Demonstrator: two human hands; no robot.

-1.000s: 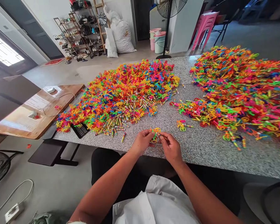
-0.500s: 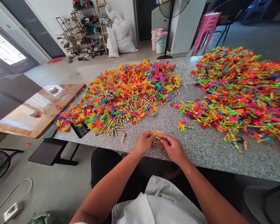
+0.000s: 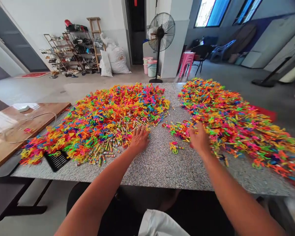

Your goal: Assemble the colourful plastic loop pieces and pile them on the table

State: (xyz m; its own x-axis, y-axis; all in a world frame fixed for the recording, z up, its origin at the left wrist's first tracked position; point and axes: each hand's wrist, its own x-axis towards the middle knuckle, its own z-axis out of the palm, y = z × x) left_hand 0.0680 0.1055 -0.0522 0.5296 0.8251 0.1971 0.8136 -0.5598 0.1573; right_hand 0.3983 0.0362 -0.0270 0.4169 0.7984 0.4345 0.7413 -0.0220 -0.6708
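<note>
My left hand (image 3: 139,140) rests at the right front edge of the left pile of colourful plastic pieces (image 3: 113,105). Its fingers are stretched out and spread over the pieces there. By the near edge of the right pile (image 3: 226,118), my right hand (image 3: 199,139) is blurred, with thumb and fingers apart; nothing shows between them. Short patterned tubes (image 3: 104,149) lie along the front of the left pile. Between the piles, close to my right hand, a small yellow-green cluster (image 3: 173,147) lies on the speckled stone table (image 3: 157,170).
A black slotted tray (image 3: 56,160) lies partly under the left pile. A wooden table (image 3: 39,114) with a cable stands on the left. Beyond the stone table are a standing fan (image 3: 159,36), white sacks (image 3: 116,59), a shoe rack (image 3: 71,54) and pink stools (image 3: 186,60).
My hands were together near the table's front edge, holding small pieces. They have parted and reached forward, left to the left pile, right to the right pile. The view has shifted.
</note>
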